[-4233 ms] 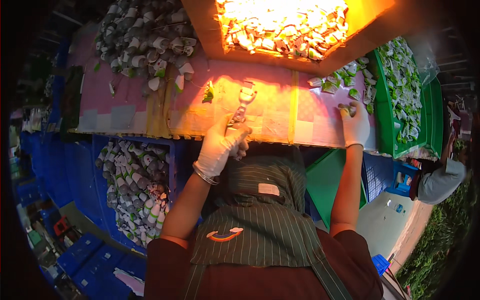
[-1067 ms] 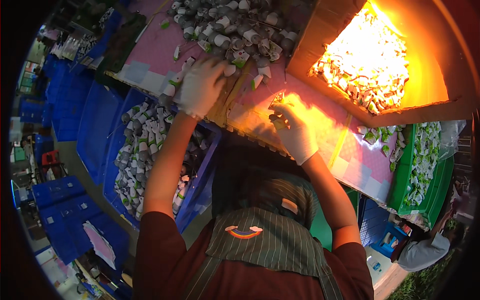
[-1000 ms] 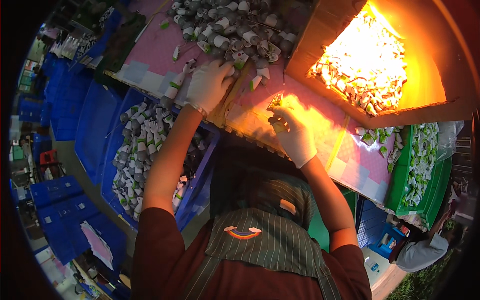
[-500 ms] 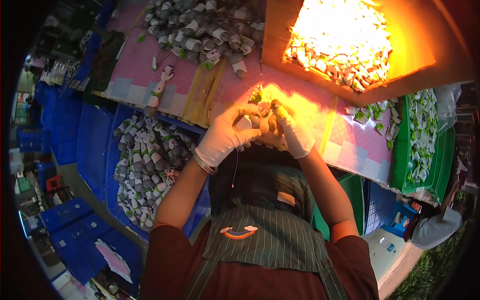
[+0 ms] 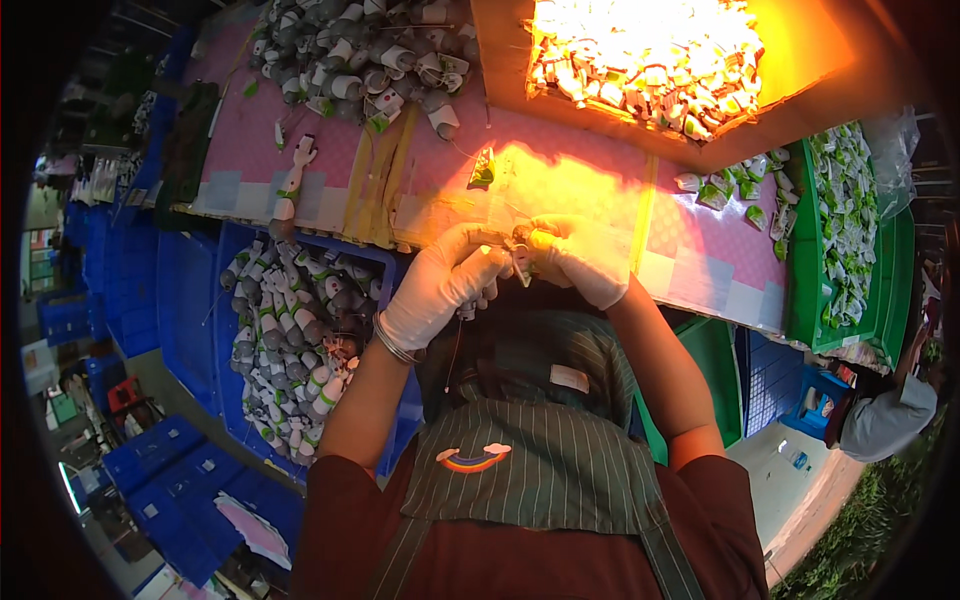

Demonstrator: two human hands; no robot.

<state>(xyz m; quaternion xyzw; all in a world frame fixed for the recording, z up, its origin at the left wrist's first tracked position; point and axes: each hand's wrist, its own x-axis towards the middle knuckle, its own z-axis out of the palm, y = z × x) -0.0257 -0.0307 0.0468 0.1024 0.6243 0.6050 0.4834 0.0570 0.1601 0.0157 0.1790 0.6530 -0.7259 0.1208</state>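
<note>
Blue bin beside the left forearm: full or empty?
Holding plenty, not empty: grey, white and green pieces lie heaped across the blue bin. Its floor isn't visible, so I cannot tell the depth.

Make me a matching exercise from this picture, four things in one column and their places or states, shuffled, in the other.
1. Cardboard box
2. Blue bin
3. Green crate
4. Left hand

A. At the table's right end
B. Gloved, fingertips close to the right hand
C. Brightly lit, heaped with small pieces
D. Below the table edge, toward the left

Pairs: 1-C, 2-D, 3-A, 4-B
</note>
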